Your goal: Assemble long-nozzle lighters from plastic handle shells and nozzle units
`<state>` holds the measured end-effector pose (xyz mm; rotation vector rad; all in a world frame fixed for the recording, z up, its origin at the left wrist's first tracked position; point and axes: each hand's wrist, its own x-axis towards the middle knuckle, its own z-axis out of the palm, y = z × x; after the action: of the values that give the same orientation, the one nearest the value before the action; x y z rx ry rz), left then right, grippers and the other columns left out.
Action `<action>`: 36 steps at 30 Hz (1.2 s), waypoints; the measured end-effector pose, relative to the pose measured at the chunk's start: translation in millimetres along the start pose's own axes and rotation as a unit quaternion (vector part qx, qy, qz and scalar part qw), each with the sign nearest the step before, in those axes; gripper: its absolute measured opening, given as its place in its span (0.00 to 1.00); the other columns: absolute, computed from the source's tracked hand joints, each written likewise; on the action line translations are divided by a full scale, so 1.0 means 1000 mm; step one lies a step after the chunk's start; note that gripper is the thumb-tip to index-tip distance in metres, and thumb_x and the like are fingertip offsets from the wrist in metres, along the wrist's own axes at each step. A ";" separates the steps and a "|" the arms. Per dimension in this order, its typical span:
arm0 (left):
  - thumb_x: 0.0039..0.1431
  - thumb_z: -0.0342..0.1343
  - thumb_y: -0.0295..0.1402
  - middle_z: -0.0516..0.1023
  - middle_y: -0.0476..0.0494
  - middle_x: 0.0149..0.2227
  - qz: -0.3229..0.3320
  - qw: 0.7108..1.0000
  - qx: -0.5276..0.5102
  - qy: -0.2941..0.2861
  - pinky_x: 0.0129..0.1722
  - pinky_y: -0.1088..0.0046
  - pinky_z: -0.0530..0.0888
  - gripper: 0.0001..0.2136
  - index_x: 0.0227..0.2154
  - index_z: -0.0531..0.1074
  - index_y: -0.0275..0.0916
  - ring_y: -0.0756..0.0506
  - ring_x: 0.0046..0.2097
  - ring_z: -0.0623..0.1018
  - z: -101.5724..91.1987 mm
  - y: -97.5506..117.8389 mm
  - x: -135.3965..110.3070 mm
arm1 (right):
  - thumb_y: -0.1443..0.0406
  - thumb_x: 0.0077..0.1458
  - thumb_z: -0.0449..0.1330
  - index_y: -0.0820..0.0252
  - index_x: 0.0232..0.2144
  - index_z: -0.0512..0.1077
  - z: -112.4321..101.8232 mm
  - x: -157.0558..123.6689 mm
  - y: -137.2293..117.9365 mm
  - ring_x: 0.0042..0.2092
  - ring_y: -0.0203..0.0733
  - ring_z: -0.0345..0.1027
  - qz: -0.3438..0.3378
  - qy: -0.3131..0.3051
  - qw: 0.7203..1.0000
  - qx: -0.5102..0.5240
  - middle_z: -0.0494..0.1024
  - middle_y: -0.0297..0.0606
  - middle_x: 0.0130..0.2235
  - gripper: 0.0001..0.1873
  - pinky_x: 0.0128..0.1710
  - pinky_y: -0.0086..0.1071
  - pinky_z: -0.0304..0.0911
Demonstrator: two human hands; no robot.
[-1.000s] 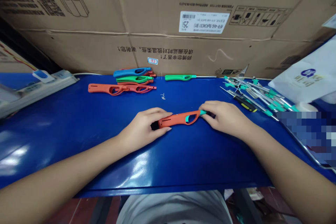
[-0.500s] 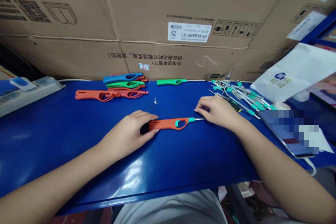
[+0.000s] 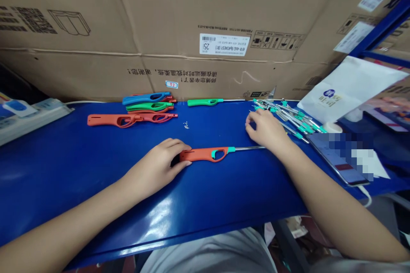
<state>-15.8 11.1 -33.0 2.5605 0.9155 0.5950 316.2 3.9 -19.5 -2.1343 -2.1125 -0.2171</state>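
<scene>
An orange long-nosed lighter [image 3: 205, 154] with a teal trigger and a thin metal tube lies across the blue table [image 3: 80, 166]. My left hand [image 3: 162, 165] is closed over its dark rear end. My right hand [image 3: 267, 130] hovers with curled fingers above the tube's far end, near a pile of metal tubes with teal fittings [image 3: 290, 113]; whether it touches the lighter or holds anything I cannot tell.
Orange, green and blue lighter shells [image 3: 145, 108] lie at the back, beside a green lighter with a tube [image 3: 205, 102]. Big cardboard boxes [image 3: 192, 30] wall the rear. A power strip [image 3: 28, 115] sits left; a white bag [image 3: 349, 87] and a phone [image 3: 339, 160] sit right.
My right hand slid right along the lighter, off its trigger end and out past the bare metal tube, then up toward the tube pile. My left hand kept its hold.
</scene>
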 end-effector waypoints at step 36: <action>0.66 0.59 0.34 0.77 0.39 0.49 0.027 0.997 -0.066 -0.022 0.55 0.60 0.73 0.16 0.54 0.75 0.37 0.41 0.51 0.75 0.017 0.005 -0.007 | 0.46 0.59 0.52 0.58 0.29 0.71 0.015 0.023 -0.071 0.23 0.36 0.54 0.025 -0.088 0.898 0.430 0.63 0.29 0.22 0.23 0.24 0.32 0.48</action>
<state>-10.0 -0.1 -46.9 2.4776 0.7677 0.5917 245.3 29.8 -30.0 -1.6730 -1.7182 0.7956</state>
